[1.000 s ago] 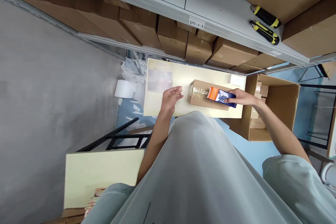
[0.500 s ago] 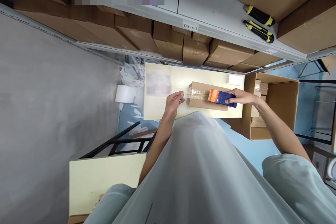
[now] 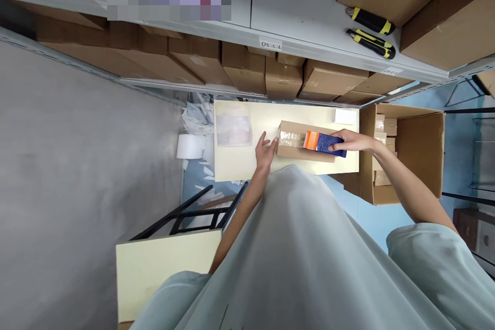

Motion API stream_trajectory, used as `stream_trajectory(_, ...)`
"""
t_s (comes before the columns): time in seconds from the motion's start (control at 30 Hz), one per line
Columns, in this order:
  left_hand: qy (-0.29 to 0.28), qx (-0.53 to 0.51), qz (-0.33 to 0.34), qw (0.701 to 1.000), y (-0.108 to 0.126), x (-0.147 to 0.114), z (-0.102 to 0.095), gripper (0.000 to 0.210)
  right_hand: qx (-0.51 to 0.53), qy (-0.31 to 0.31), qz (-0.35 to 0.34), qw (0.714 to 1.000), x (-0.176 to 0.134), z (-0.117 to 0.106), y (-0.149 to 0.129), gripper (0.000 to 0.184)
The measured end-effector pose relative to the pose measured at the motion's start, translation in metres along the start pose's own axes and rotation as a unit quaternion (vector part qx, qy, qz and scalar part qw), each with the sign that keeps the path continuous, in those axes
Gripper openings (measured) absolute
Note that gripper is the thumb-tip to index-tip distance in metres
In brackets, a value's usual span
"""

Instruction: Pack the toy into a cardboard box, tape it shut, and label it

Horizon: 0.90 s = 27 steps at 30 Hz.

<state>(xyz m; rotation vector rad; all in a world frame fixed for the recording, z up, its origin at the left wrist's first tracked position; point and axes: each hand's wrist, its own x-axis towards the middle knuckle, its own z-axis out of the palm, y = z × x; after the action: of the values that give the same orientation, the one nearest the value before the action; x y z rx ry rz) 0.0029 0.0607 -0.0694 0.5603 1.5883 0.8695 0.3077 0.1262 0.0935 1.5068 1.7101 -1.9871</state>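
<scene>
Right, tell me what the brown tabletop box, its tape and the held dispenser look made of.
Box: matte cardboard, by its plain brown faces. Tape: clear, glossy film, likely plastic, by its bright glints. Dispenser: probably smooth plastic, by its solid orange and blue; painted metal remains possible.

Box [image 3: 296, 152] on table [image 3: 266, 116], carton [image 3: 421, 139] right

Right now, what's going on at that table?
A person's right hand holds a tape dispenser over a brown box on the pale table. Clear tape shows near the box's left end, where the left hand is open; whether it touches is hard to tell. To the right, an open carton holds smaller boxes.
</scene>
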Motion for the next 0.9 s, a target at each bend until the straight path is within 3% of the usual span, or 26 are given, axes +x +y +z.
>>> stream_trajectory(0.1, 0.015, 0.021, 0.071, 0.997, 0.004, -0.012, -0.003, 0.063, 0.003, 0.003, -0.002, 1.000, 0.000, 0.001, 0.003, 0.047)
stream_trajectory(0.2, -0.093, 0.067, 0.151, 0.982, 0.011, -0.028, -0.004, 0.072, -0.009, 0.001, -0.001, 1.000, 0.001, 0.000, 0.006, 0.046)
stream_trajectory(0.3, -0.200, 0.178, 0.176, 0.947, 0.020, -0.036, -0.006, 0.117, -0.017, -0.002, -0.009, 1.000, 0.003, -0.002, 0.009, 0.047)
stream_trajectory(0.37, -0.227, 0.265, 0.221, 0.911, 0.028, -0.034, -0.005, 0.146, -0.017, -0.004, -0.015, 1.000, 0.003, -0.002, 0.011, 0.048)
stream_trajectory(0.43, -0.237, 0.346, 0.287, 0.861, 0.036, -0.031, 0.000, 0.159, -0.015, -0.008, -0.021, 1.000, 0.003, -0.002, 0.012, 0.049)
stream_trajectory(0.53, -0.257, 0.440, 0.353, 0.784, 0.045, -0.025, 0.014, 0.164, -0.004, -0.016, -0.034, 0.999, 0.002, 0.000, 0.015, 0.051)
stream_trajectory(0.6, -0.267, 0.478, 0.368, 0.752, 0.046, -0.021, 0.023, 0.163, -0.004, -0.017, -0.047, 0.999, 0.004, 0.001, 0.018, 0.052)
stream_trajectory(0.73, -0.258, 0.520, 0.374, 0.723, 0.042, -0.012, 0.029, 0.154, -0.014, -0.024, -0.083, 0.996, 0.011, 0.001, 0.026, 0.052)
stream_trajectory(0.9, -0.246, 0.566, 0.367, 0.696, 0.042, -0.004, 0.030, 0.157, -0.008, -0.085, -0.126, 0.988, 0.016, -0.006, 0.032, 0.054)
